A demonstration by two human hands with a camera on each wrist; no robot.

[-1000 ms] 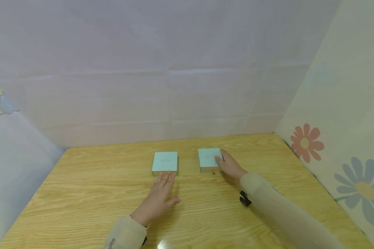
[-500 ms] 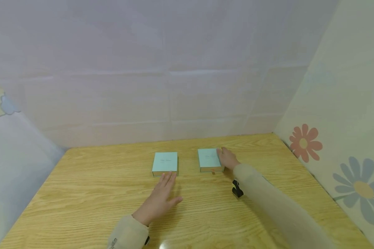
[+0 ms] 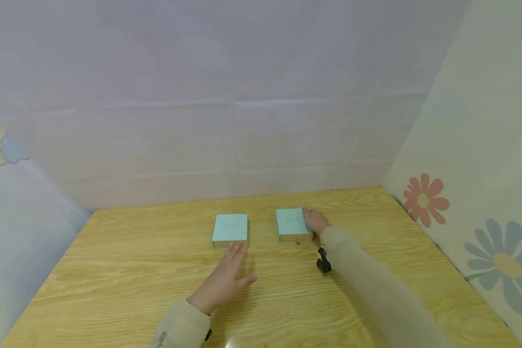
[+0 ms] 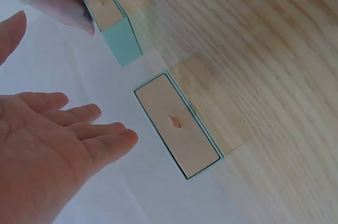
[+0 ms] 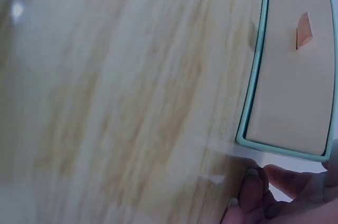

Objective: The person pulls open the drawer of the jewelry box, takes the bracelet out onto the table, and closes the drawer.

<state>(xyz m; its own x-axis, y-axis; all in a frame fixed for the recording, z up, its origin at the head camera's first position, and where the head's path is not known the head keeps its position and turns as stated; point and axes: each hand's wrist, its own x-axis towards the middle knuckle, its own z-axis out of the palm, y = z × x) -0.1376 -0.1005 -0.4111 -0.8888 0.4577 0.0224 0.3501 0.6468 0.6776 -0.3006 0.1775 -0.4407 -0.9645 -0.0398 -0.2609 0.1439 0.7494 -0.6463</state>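
Observation:
Two square pale-teal boxes lie side by side, each with a beige front and a small pinkish tab. My left hand (image 3: 223,280) is before the left box (image 3: 230,227), palm down with fingers straight and thumb spread. In the head view its fingertips overlap that box's front edge; a gap shows between them in the left wrist view. My right hand (image 3: 316,221) grips the right box (image 3: 293,223) at its right side. Its thumb lies over the top edge, and the curled fingers (image 5: 252,184) are against the side, partly hidden.
Both boxes rest on a wood-grain table (image 3: 135,270). A pale cloth wall (image 3: 191,145) rises behind the far edge. On the right stands a wall with printed flowers (image 3: 504,266). A black strap (image 3: 324,261) hangs at the right sleeve.
My right hand has slid from the right box's front right corner to farther back along its right side, its fingers now more curled. The left hand has barely moved; the boxes stay put.

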